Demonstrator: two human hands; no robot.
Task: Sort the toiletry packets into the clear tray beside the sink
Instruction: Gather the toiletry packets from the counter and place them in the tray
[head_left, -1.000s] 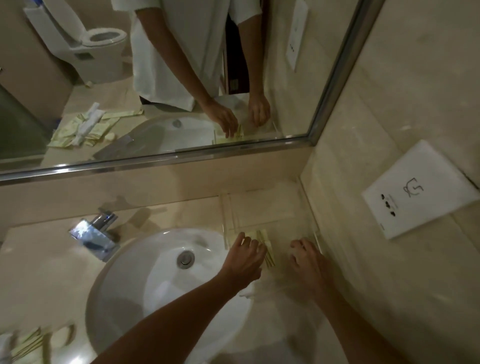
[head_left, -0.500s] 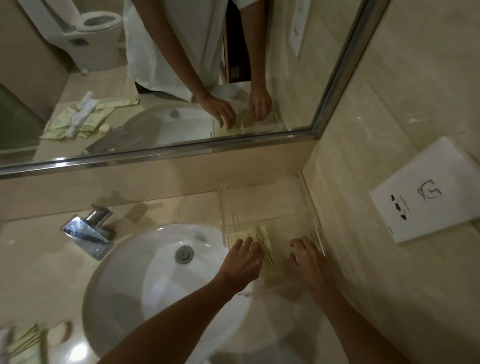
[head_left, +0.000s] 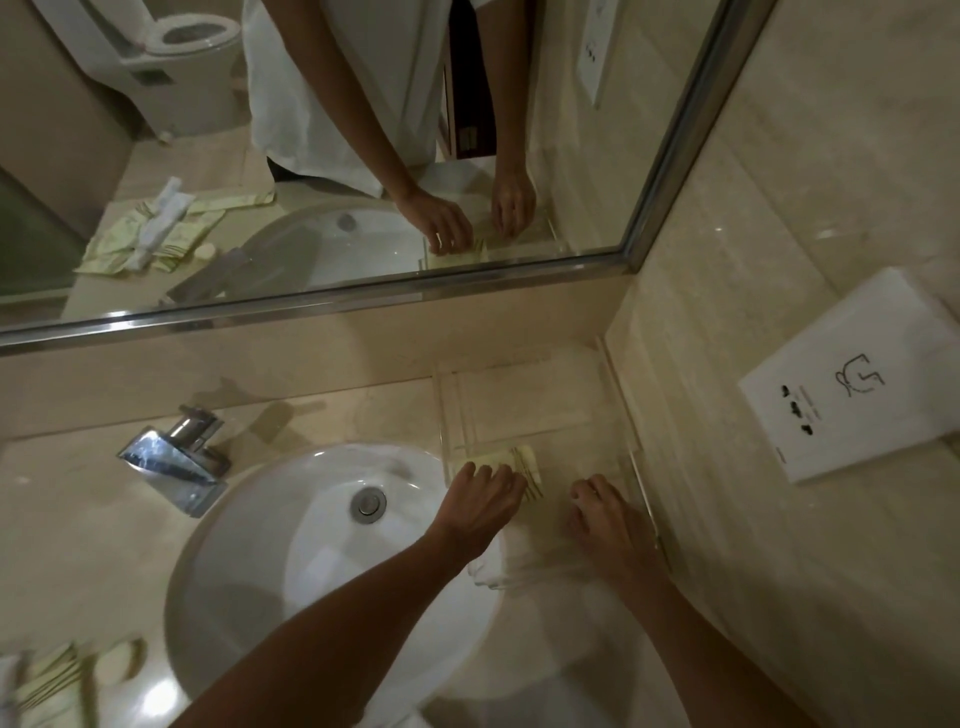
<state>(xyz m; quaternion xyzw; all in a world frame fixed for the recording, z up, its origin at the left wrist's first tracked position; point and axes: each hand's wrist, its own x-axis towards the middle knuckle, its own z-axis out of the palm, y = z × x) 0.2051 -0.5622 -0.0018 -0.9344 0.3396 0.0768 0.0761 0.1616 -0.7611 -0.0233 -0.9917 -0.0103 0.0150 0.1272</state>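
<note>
A clear tray (head_left: 519, 405) stands on the counter to the right of the sink, against the side wall. A pale yellow toiletry packet (head_left: 511, 458) lies in the tray's near part. My left hand (head_left: 483, 501) reaches across the sink rim and its fingers press on the packet's near end. My right hand (head_left: 602, 514) rests in the tray's near right corner with its fingers curled down; what is under them is hidden. More pale yellow packets (head_left: 47, 680) lie blurred on the counter at the bottom left.
The white round sink (head_left: 291, 571) fills the middle, with a chrome faucet (head_left: 174, 462) at its back left. A mirror (head_left: 363, 156) runs along the back wall. A white socket plate (head_left: 857, 374) sits on the right wall.
Both hands stay at the tray. My left hand's fingers have shifted slightly on the packet; the view has moved a little closer.
</note>
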